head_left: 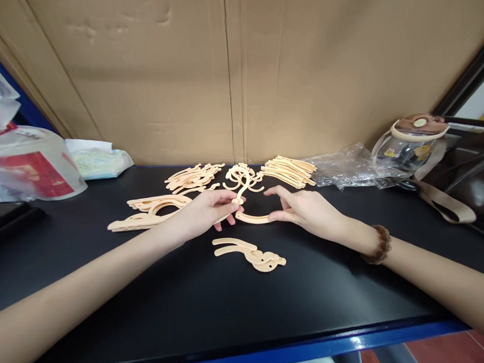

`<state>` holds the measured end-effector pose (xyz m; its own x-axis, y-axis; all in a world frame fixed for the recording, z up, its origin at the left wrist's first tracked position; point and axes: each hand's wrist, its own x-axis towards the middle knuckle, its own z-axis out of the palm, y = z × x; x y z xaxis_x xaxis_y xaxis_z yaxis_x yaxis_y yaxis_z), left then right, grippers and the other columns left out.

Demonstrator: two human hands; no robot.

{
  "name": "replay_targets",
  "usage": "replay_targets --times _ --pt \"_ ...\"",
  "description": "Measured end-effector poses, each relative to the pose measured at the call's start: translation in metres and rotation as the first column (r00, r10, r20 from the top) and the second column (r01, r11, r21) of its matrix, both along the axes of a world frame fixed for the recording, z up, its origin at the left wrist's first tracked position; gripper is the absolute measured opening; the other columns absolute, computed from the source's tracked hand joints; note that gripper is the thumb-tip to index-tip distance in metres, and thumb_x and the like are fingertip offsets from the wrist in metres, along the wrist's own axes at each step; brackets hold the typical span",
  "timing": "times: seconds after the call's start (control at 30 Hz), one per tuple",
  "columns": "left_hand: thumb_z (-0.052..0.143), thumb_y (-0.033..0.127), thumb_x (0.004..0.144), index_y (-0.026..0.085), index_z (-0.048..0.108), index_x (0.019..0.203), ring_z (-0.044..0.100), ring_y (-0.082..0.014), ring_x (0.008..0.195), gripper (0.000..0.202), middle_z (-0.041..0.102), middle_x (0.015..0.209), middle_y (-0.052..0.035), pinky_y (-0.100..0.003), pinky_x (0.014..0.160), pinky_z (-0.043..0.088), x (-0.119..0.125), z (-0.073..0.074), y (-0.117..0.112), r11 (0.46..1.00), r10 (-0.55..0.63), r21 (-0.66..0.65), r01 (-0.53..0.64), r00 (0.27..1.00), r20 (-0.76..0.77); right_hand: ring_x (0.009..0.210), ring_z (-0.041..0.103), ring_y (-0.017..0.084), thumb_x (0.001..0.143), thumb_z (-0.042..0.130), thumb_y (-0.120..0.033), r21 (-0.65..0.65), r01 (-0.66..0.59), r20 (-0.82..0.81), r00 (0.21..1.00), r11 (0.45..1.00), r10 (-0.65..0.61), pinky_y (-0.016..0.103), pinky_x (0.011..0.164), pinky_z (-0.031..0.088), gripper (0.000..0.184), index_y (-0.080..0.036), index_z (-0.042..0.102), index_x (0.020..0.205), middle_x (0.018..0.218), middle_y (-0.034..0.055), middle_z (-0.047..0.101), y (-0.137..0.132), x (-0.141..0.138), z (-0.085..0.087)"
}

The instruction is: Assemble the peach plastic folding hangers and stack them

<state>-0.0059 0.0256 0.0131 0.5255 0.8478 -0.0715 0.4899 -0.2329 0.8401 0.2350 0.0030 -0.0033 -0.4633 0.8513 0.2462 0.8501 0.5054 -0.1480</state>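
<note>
My left hand [205, 211] is pinched on a beige plastic hook piece [239, 195] at the middle of the black table [191, 301]. My right hand [303, 210] pinches the end of a curved beige plastic arm [252, 219] that lies between the two hands. Just in front of the hands lie two joined beige curved pieces [249, 253]. Behind them sit piles of the same beige parts: hooks [242, 176], flat arms [289, 170], and more curved parts [191, 178]. A stack of larger pieces [147, 212] lies beside my left hand.
A cardboard wall [237, 69] closes the back. At the left stand a plastic bag with red print [28, 169] and a tissue pack [99, 158]. At the right lie crumpled clear plastic [346, 169], a lidded water bottle with a strap [412, 144] and a dark bag [470, 182]. The table has a blue front edge [273, 354].
</note>
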Motion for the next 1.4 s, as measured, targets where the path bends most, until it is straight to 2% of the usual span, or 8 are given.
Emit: replay_targets --times 0.13,0.3,0.43,0.53,0.77,0.9,1.17,1.4 --pt "0.053 0.046 0.086 0.016 0.06 0.097 0.057 -0.0127 0.076 0.032 0.062 0.096 -0.0034 -0.02 0.056 0.047 0.002 0.0 -0.004 0.999 -0.026 -0.032 0.028 0.999 0.047 0.059 0.06 0.017 0.086 0.051 -0.06 -0.011 -0.083 0.042 0.996 0.996 0.083 0.024 0.053 0.034 0.051 -0.022 0.052 0.121 0.069 -0.0011 0.064 -0.007 -0.005 0.002" --pt "0.055 0.045 0.085 0.017 0.061 0.098 0.058 -0.0135 0.078 0.032 0.061 0.096 -0.0033 -0.022 0.058 0.047 0.003 -0.002 -0.005 0.999 -0.028 -0.038 0.031 0.997 0.066 0.077 0.061 0.017 0.098 0.04 -0.033 0.037 -0.251 0.09 0.965 0.967 0.247 0.027 0.067 0.037 0.022 -0.021 0.058 0.103 0.087 0.0023 0.068 -0.011 -0.009 0.002" --pt "0.053 0.044 0.086 0.018 0.061 0.1 0.058 -0.0143 0.077 0.03 0.061 0.084 -0.0015 -0.023 0.059 0.047 0.003 -0.001 -0.005 1.0 -0.01 -0.013 0.011 0.998 0.056 0.08 0.055 0.02 0.099 0.035 -0.023 0.238 -0.166 0.209 0.971 0.957 0.116 0.035 0.081 0.034 0.026 -0.014 0.06 0.094 0.086 0.0072 0.066 -0.009 -0.012 -0.003" --pt "0.054 0.041 0.086 0.017 0.06 0.097 0.059 -0.0148 0.077 0.027 0.058 0.08 -0.0007 -0.022 0.058 0.047 0.004 -0.001 -0.004 1.0 -0.006 -0.017 0.007 0.998 0.055 0.085 0.054 0.022 0.098 0.033 -0.019 0.28 -0.107 0.209 0.977 0.954 0.048 0.037 0.085 0.031 0.027 -0.013 0.06 0.098 0.089 0.0089 0.066 -0.008 -0.012 -0.006" --pt "0.052 0.041 0.088 0.017 0.058 0.093 0.066 -0.0174 0.087 0.025 0.063 0.098 -0.0036 -0.022 0.062 0.048 0.005 0.001 -0.004 0.997 -0.055 -0.056 0.061 0.994 0.093 0.083 0.055 0.018 0.099 0.038 -0.04 0.185 -0.099 0.062 0.994 0.978 0.089 0.033 0.079 0.031 0.032 -0.02 0.063 0.093 0.084 0.0025 0.066 -0.009 -0.009 -0.002" --pt "0.053 0.041 0.088 0.018 0.062 0.099 0.066 -0.0179 0.09 0.027 0.066 0.105 -0.0047 -0.022 0.064 0.048 0.004 0.003 -0.006 0.993 -0.07 -0.088 0.078 0.993 0.091 0.083 0.056 0.017 0.098 0.04 -0.039 0.175 -0.1 0.05 0.994 0.979 0.093 0.033 0.079 0.03 0.031 -0.021 0.066 0.094 0.083 0.0019 0.067 -0.008 -0.008 0.0" --pt "0.057 0.042 0.086 0.021 0.068 0.102 0.066 -0.0191 0.089 0.029 0.072 0.095 -0.0042 -0.023 0.063 0.049 0.002 0.014 -0.011 0.984 -0.058 -0.165 0.073 0.994 0.095 0.08 0.053 0.017 0.098 0.04 -0.041 0.138 -0.171 0.003 0.985 0.976 0.172 0.033 0.078 0.029 0.033 -0.022 0.068 0.097 0.083 0.0022 0.066 -0.003 -0.002 0.003" --pt "0.062 0.043 0.083 0.024 0.069 0.108 0.064 -0.0201 0.102 0.032 0.07 0.106 -0.0041 -0.025 0.077 0.051 -0.002 0.015 -0.01 0.944 -0.14 -0.286 0.164 0.985 0.101 0.081 0.052 0.016 0.096 0.043 -0.042 0.102 -0.247 -0.074 0.964 0.964 0.254 0.031 0.077 0.03 0.032 -0.023 0.068 0.099 0.084 0.0016 0.065 0.001 0.002 0.003"
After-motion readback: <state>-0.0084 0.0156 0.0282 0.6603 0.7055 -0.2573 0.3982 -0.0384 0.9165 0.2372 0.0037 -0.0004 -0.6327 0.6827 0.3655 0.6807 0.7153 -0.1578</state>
